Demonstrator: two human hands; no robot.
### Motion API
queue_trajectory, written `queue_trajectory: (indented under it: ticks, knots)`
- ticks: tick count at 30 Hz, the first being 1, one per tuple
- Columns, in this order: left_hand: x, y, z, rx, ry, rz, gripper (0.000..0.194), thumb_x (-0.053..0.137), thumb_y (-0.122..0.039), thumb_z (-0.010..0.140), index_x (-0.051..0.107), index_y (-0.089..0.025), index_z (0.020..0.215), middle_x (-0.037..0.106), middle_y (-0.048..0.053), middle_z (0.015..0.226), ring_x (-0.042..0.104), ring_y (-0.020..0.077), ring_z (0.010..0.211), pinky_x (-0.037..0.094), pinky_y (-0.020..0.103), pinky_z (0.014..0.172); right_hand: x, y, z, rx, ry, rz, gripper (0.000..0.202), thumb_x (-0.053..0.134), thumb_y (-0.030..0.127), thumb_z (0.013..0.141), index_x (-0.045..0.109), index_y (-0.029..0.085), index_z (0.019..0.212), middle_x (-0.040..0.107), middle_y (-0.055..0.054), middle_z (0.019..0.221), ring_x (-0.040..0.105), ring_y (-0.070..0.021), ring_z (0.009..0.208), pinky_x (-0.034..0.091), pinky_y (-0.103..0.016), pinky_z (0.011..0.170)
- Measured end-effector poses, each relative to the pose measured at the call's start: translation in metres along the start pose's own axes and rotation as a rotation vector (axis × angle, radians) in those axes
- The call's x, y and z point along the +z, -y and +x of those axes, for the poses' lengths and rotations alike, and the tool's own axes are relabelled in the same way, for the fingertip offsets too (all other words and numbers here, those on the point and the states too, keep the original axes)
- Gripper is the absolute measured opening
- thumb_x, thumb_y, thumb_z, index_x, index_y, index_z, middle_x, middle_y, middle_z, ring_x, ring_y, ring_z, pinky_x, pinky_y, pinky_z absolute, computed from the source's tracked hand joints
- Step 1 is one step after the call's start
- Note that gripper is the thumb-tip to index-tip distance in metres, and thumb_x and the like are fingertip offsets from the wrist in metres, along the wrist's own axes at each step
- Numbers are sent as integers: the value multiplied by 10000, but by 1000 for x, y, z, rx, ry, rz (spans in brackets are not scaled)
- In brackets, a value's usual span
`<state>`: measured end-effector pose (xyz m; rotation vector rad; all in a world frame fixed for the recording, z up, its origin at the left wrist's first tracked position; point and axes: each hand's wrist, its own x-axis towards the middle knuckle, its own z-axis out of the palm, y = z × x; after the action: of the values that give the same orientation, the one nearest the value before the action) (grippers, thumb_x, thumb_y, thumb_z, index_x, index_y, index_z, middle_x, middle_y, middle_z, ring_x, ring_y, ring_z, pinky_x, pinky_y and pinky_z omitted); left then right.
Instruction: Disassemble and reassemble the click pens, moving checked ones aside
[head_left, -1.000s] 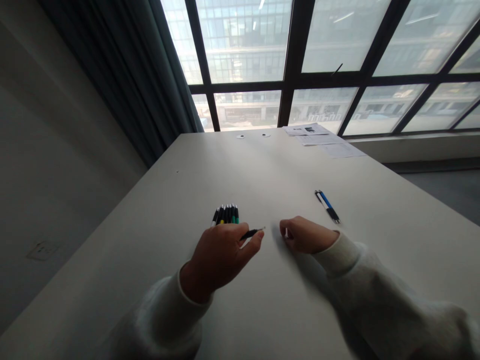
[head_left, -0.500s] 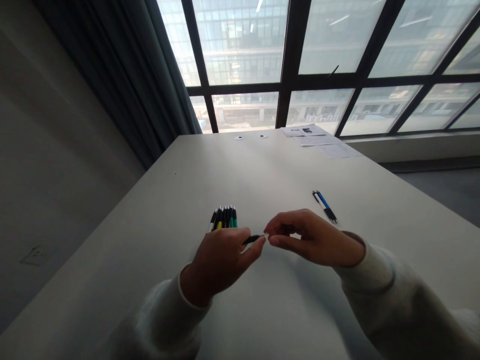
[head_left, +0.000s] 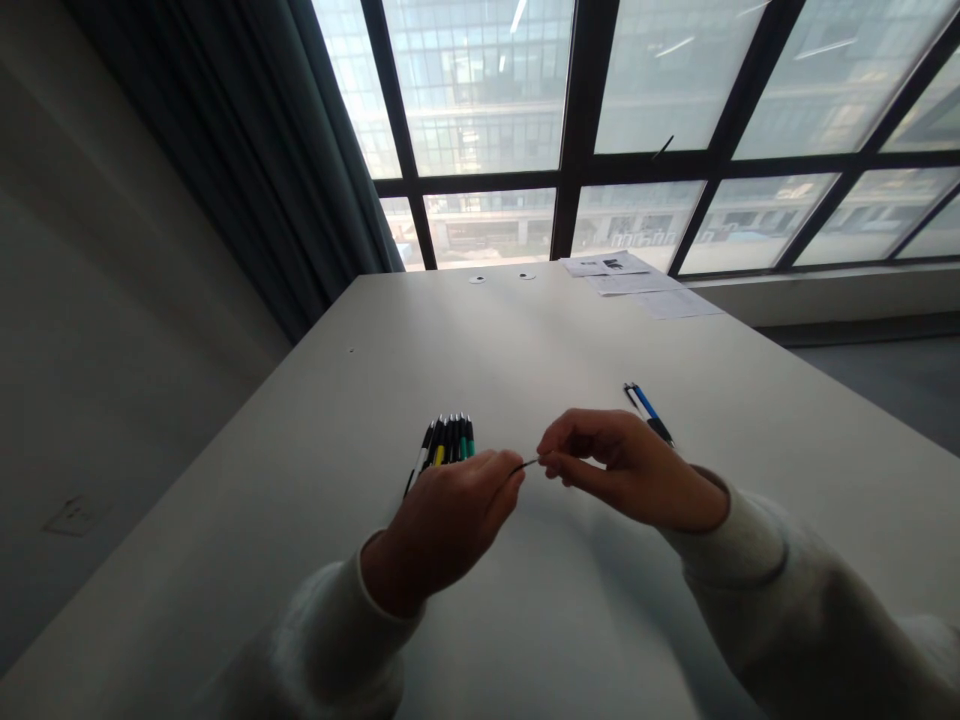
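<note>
My left hand (head_left: pixel 450 520) is closed round a thin dark pen (head_left: pixel 523 465), most of it hidden by the fingers. The fingertips of my right hand (head_left: pixel 626 465) pinch the pen's pale, narrow tip, to the right of my left hand. Just beyond my left hand lies a row of several pens (head_left: pixel 448 438) side by side, with black, white, yellow and green parts; their near ends are partly covered. Past my right hand, a blue and black pen (head_left: pixel 649 405) rests beside a white and black one (head_left: pixel 634 398).
Papers (head_left: pixel 611 265) lie on the far right of the white table (head_left: pixel 480 350). Two small round white pieces (head_left: pixel 478 280) sit near its far edge. A dark curtain (head_left: pixel 300 180) hangs at the left, and windows stand behind the table.
My right fingertips have closed on the pen's tip. My left fingers have drawn together and now cover more of the pen. The view has shifted slightly.
</note>
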<state>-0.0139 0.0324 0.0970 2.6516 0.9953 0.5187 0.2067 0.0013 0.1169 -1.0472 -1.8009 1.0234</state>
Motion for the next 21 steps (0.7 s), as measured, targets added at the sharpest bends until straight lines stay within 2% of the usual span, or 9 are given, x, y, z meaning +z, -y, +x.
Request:
queue_trajectory:
  ticks: [5,9,12,15,19,21]
  knots:
    - [-1,-2,1,-41,13,36,216,406,-283,991,606,-217,942,652,-9,760,605,140,650,373,259,610,-10,-2,0,32,-16,181,134,704,256,853,640,140,845,694,-92,946,666,-166,798,573,-307,694]
    - [-2,-3,2,-58,17,65,235,407,-290,982,581,-214,844,596,-21,682,527,125,578,319,260,569,-24,-7,1,89,-22,276,209,759,268,793,593,148,752,709,-74,883,694,-168,761,587,-325,702]
    - [-1,-3,2,-67,24,77,242,410,-294,976,557,-213,803,568,-27,653,477,118,545,278,265,550,-38,-21,2,276,44,194,209,762,276,778,612,132,758,729,-71,770,708,-167,693,591,-305,669]
    - [0,-3,2,-67,30,73,247,410,-301,974,549,-212,790,557,-28,644,455,116,537,262,267,547,-48,-44,4,498,104,-26,151,734,242,780,649,117,778,739,-73,693,717,-165,642,587,-258,614]
    - [2,-3,3,-78,42,67,247,411,-302,971,559,-213,794,558,-27,650,460,120,550,265,267,552,-48,-77,6,722,199,-159,89,705,195,758,674,114,741,725,-60,631,718,-174,601,596,-242,561]
    - [3,-2,4,-87,52,76,243,414,-300,967,561,-214,793,559,-28,652,465,122,556,266,268,554,-43,-89,7,775,250,-180,72,695,166,744,668,115,702,715,-53,607,709,-168,576,590,-230,538]
